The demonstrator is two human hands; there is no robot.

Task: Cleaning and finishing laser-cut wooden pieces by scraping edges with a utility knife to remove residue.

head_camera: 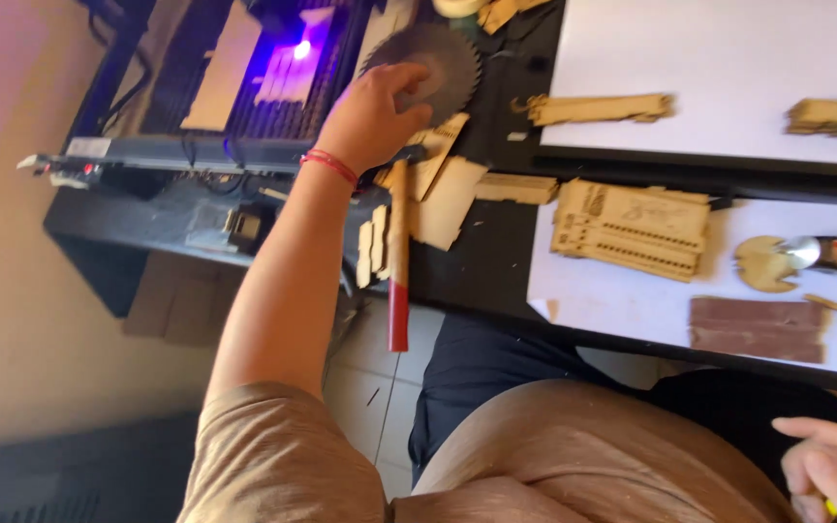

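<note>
Two hands busy: left hand (372, 116) stretched far, fingers closing on a toothed wooden disc (428, 60) beside the laser cutter (273, 68), above a red-handled hammer (398, 254). Right hand (830, 465) near, curled round something yellow. Picking-up stage, seemingly; firmer hold needed before lifting.
</note>
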